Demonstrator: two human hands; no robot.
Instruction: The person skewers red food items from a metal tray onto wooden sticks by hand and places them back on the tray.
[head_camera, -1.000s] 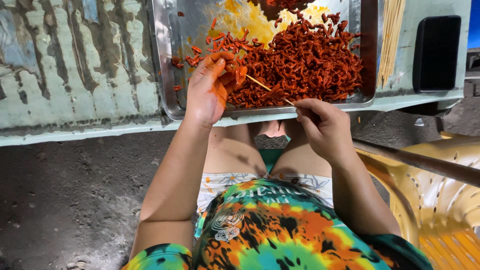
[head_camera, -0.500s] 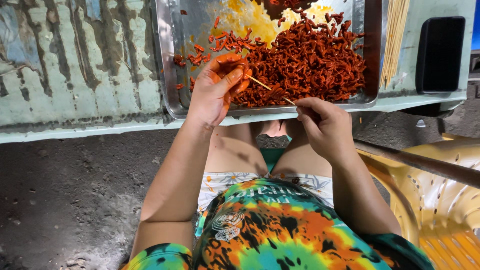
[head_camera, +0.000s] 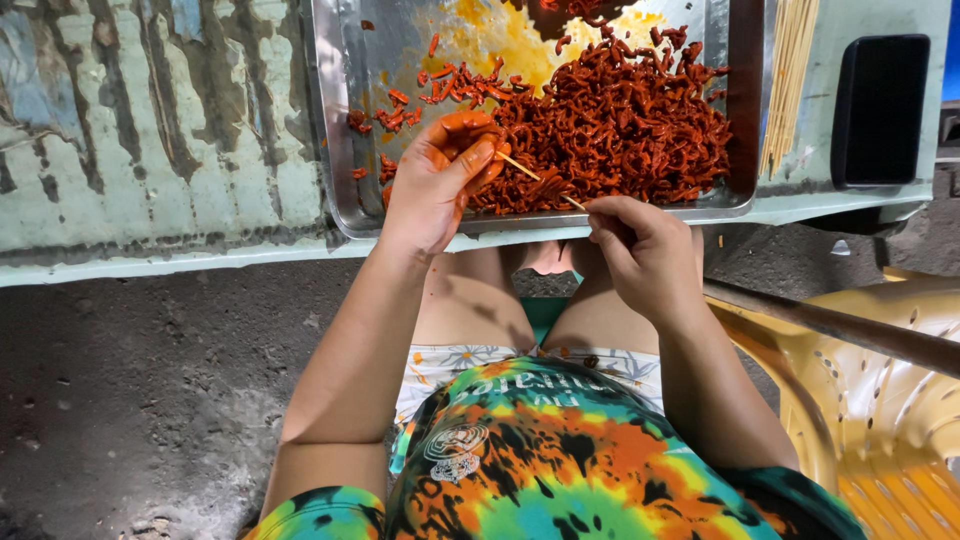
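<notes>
Metal tray (head_camera: 340, 150) getting cut off at top edge; red-orange meat strips (head_camera: 620, 120) piling too densely for counting. One thin wooden skewer (head_camera: 540, 183) lying between hands above tray's near rim. Left hand (head_camera: 435, 185) pinching skewer tip with strip, fingers curling closed. Right hand (head_camera: 640, 250) gripping other end, fingertips closing. Bundle of bare skewers (head_camera: 790, 80) sitting right of tray; black rectangular object (head_camera: 880, 110) beside it.

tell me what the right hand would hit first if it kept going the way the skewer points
Probably the left hand: the right hand aims its thin skewer up-left, its tip at the left fingers, over the red marinated strips. Depth is unclear.
</notes>
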